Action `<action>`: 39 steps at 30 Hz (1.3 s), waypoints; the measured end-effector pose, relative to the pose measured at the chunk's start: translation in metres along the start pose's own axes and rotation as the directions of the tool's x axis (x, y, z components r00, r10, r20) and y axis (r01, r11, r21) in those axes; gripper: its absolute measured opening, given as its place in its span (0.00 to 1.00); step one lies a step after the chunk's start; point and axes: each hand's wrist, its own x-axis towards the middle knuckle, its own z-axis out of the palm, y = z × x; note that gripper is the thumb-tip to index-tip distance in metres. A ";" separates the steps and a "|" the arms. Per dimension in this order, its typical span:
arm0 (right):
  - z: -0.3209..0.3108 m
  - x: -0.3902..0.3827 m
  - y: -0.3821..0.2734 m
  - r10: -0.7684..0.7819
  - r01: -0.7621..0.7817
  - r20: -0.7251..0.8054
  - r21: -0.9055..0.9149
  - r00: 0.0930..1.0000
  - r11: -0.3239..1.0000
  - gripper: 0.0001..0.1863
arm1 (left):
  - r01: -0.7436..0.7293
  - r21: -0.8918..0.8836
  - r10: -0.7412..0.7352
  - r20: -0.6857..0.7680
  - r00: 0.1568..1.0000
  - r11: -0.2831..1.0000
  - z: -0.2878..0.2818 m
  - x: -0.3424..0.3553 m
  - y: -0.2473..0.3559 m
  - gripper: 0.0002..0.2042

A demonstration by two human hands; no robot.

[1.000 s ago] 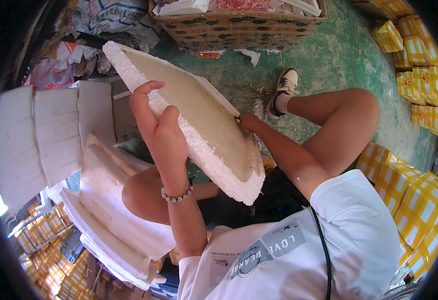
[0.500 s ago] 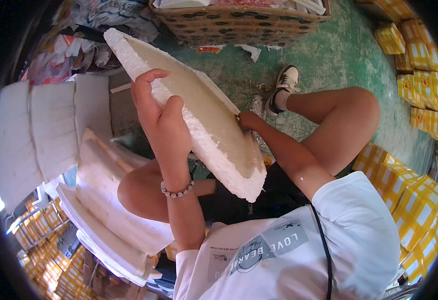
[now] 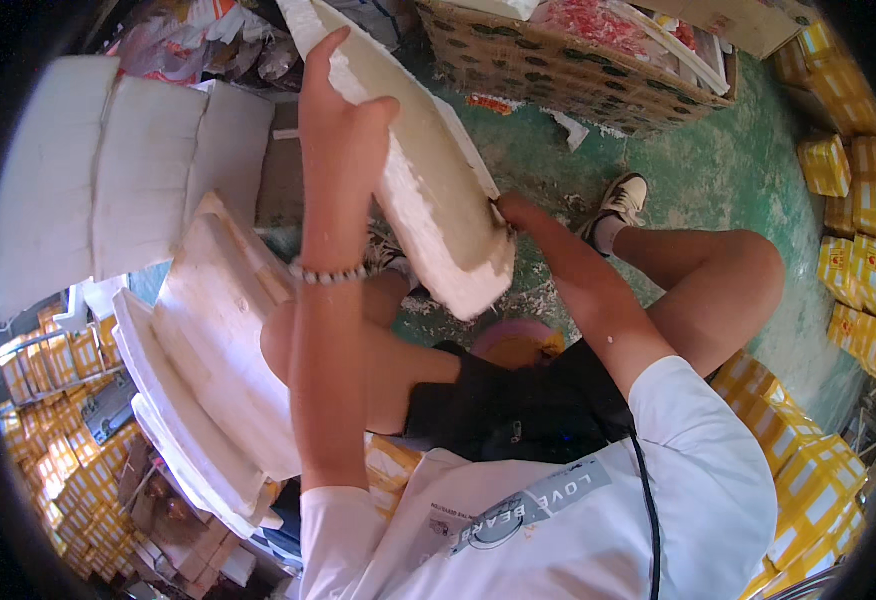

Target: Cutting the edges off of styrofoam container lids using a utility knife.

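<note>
A white foam lid [image 3: 438, 170] with a raised rim and a rough, crumbly long edge hangs tilted over the floor ahead of me. My left hand [image 3: 343, 140], a beaded bracelet at its wrist, is closed around the lid's left edge, thumb on the inner face and index finger stretched along it. At the lid's right rim, low down, my right hand [image 3: 520, 213] is closed in a fist. A small dark bit shows at its fingers against the foam; its kind cannot be made out.
More foam lids [image 3: 208, 330] lean by my left leg, near white foam boxes [image 3: 148, 170]. A brown carton [image 3: 578, 75] with foam and red scraps stands ahead. Yellow-and-white taped boxes [image 3: 808, 490] are stacked at right. Foam crumbs and a pinkish basin [image 3: 513, 345] lie between my legs.
The foam lid has moved farther away and turned steeper, with my left arm stretched out more. My right hand stays at its right rim. The whole view has shifted.
</note>
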 end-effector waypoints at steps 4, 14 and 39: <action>-0.008 -0.032 -0.097 0.260 -0.278 0.098 0.326 0.961 0.904 0.15 | 0.073 0.126 -0.066 -0.061 0.996 0.989 -0.047 0.000 -0.018 0.32; 0.040 0.012 -0.040 0.143 -0.148 -0.065 -0.064 0.988 0.987 0.17 | 0.016 0.090 -0.014 -0.023 1.000 0.996 -0.021 0.004 -0.017 0.30; -0.021 -0.066 -0.076 -0.054 0.033 0.179 0.115 0.982 0.993 0.14 | -0.114 0.302 0.122 -0.008 0.993 0.946 -0.009 0.014 -0.020 0.28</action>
